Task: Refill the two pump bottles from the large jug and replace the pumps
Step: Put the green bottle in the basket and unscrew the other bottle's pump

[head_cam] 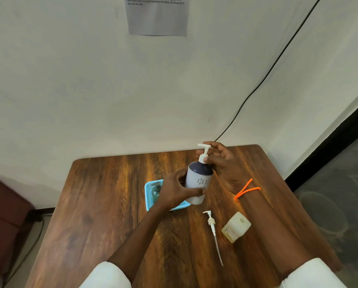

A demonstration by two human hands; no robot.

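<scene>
A white pump bottle with a dark blue shoulder is held above the wooden table, tilted slightly. My left hand grips its lower body. My right hand pinches the white pump collar at the bottle's neck. A green pump bottle with a dark pump stands in a light blue basket, partly hidden behind my left hand. A loose white pump with a long tube lies on the table. The large pale yellow jug sits to the right of the loose pump.
The table stands against a white wall, its far edge just behind my hands. A black cable runs down the wall to the table's back right corner. A dark red seat is at the left. Floor lies beyond the table's right edge.
</scene>
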